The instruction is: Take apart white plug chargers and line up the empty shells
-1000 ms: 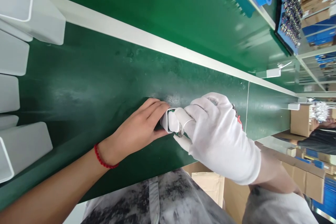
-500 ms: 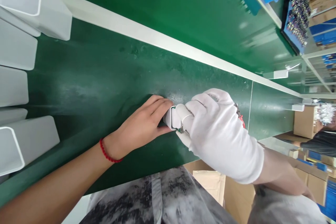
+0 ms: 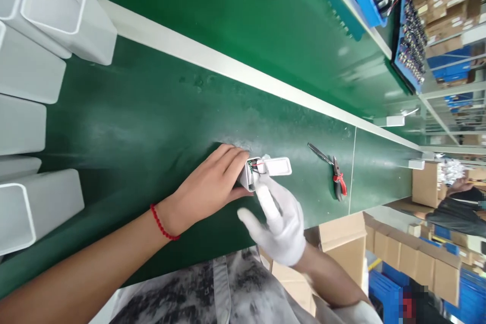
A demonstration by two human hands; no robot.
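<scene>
- My left hand (image 3: 203, 179) is gripping the white case (image 3: 244, 180) at the bench (image 3: 152, 111), in front of me.
- The case is pointing its open end to my right; its long axis is running that way from my palm, mostly hidden.
- The cap (image 3: 279, 166) is sitting beside that end, also lengthwise rightward.
- My gloved right hand (image 3: 281, 228) is hanging open near it; I cannot tell whether a fingertip is touching.
</scene>
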